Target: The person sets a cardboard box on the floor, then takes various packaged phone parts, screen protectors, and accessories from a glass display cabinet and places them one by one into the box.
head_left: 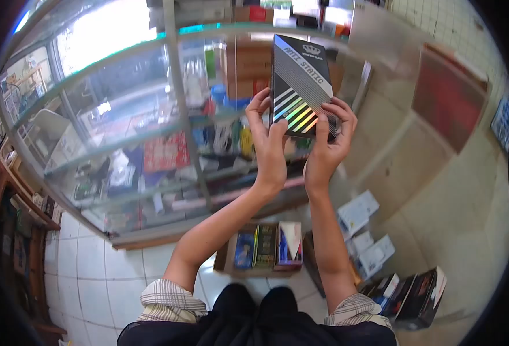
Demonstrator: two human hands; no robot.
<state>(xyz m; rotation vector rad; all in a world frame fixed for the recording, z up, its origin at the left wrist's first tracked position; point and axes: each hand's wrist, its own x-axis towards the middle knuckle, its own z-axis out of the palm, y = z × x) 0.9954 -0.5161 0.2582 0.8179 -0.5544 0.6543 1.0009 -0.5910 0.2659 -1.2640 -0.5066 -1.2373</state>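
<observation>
A flat black and silver box (301,86) printed "ANTI STATIC" is held up before me, tilted slightly, with rainbow-shiny stripes on its lower part. My left hand (269,141) grips its lower left edge, the thumb on the front near the bottom corner. On the lower right side, my right hand (328,135) closes round the box with its thumb on the front face. Some fingertips of both hands are hidden behind the box. Beyond it stands a glass display case (179,104) with goods on its shelves.
An open cardboard carton (225,256) holding several boxes sits on the tiled floor (107,259) before my feet. White boxes (359,212) and dark boxes (421,294) lie at the right. A wooden shelf (32,271) lines the left side.
</observation>
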